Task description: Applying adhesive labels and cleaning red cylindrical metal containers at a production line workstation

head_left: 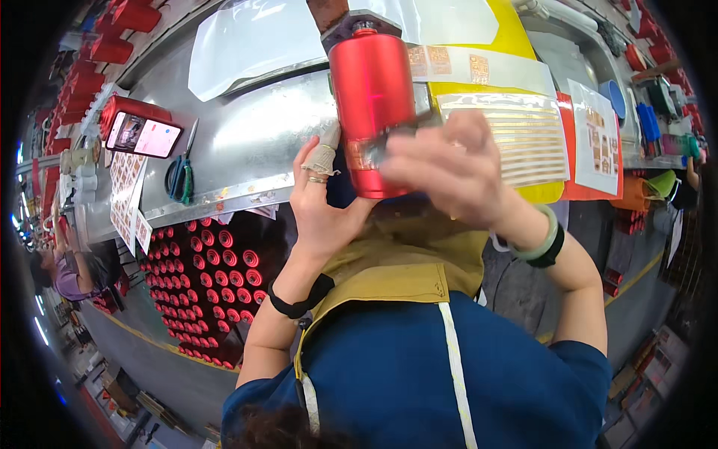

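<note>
A shiny red metal cylinder [372, 78] lies on the bench before me, its far end with a small neck against a metal fixture [363, 22]. Near its close end sits a gold-toned label [362, 155], partly covered. My left hand [321, 202] grips that close end, the covered index finger along the left side and the thumb by the rim. A pale finger cot and a ring are on its fingers. Over the label, my right hand [456, 168] is smeared by motion, its fingers curled at a dark, blurred thing [407, 131] against the cylinder.
Right of the cylinder lie a striped sheet [516, 138] and label sheets [598, 142] on yellow and red backing. Scissors [181, 176], a phone [143, 138] and more label sheets [127, 198] are on the left. Below the bench edge stand many red cylinders [213, 277]. Another person [71, 269] sits far left.
</note>
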Demonstrator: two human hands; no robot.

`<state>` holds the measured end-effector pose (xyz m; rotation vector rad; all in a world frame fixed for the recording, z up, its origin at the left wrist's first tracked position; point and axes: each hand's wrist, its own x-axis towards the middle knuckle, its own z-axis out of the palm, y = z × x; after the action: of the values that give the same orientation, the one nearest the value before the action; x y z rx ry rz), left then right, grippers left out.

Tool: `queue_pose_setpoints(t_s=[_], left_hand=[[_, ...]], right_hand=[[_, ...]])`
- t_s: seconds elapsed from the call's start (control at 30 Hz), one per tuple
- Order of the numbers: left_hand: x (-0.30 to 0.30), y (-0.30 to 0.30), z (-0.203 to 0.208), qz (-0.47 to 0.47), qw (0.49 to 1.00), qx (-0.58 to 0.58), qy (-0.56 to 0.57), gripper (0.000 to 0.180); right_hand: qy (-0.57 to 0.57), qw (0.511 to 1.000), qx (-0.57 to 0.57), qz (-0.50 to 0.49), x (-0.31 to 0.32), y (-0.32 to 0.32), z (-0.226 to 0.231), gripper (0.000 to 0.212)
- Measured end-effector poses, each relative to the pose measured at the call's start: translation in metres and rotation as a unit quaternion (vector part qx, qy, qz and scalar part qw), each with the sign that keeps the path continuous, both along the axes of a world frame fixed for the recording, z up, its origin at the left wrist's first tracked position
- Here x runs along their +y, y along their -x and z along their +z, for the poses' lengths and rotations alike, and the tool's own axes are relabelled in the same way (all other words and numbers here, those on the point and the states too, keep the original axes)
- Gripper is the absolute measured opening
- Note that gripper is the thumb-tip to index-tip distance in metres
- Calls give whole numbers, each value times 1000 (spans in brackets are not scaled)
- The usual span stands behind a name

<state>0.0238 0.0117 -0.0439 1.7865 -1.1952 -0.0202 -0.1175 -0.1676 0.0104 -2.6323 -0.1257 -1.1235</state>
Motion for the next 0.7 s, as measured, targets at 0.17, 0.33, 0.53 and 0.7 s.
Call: queue_pose_setpoints(t_s=[0.17,0.33,0.53,0.7], left_hand=[[5,1,4,-9,1000,21,-17,80],[1,0,1,-19,999,42,7,79],[-7,5,6,24,999,30,32,81],[-10,10,23,2,998,6,63,89]], right_hand=[[-122,992,34,-3,3,-12,14,27],[18,999,-24,-29,-5,-11,-1,24],[-113,993,-1,-47,-7,-20,12,24],[15,1000,15,-18,-2,-6,12,24]])
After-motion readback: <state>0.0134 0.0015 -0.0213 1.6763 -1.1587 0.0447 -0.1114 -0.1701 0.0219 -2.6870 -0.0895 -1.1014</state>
